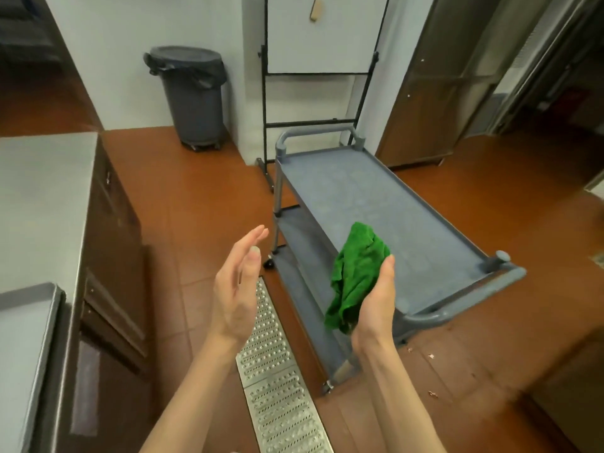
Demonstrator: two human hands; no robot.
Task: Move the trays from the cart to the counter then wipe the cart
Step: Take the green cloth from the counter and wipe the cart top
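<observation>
At the far left we saw the steel counter [39,204], with a tray [23,338] lying at its near left corner. Behind it, against the wall, stood a grey bin [192,93] lined with a black bag. A perforated metal floor drain [277,380] ran along the tiled floor. Above it our left hand [237,289] was held up on edge, fingers straight and together, holding nothing. Just right of it, apart from it, our right hand [376,305] cupped a crumpled green cloth [356,276], thumb curled round it, over the cart's near left edge. The grey cart [392,204] stood on the floor; its top shelf carried no trays.
</observation>
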